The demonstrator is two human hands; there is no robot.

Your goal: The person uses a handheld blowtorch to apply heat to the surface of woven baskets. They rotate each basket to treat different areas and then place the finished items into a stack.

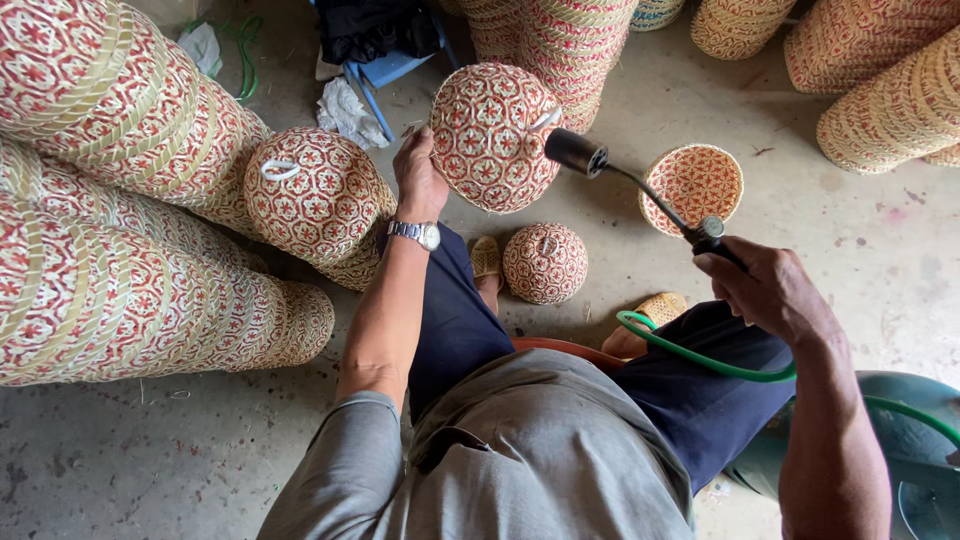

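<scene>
The left hand (418, 180) holds a domed woven lid (492, 135), red and cream with a star pattern, by its left rim; the grip is closed on the edge, fingers behind the lid and thumb side toward the camera, so the lid stands up in the air with its patterned outside facing the viewer. A small white loop handle shows near its upper right. The right hand (765, 290) is wrapped tight around the handle of a gas torch (640, 190), whose dark nozzle points at the right edge of the lid, just beside it. A green hose (700, 358) runs from the torch back across the person's lap.

On the floor between the feet lies a smaller domed lid (545, 262), and to the right of the torch a shallow woven basket (692, 184) lies open side up. Another lid (312, 192) leans against the stacked baskets (120, 230) on the left. More stacks (880, 70) stand at the top right.
</scene>
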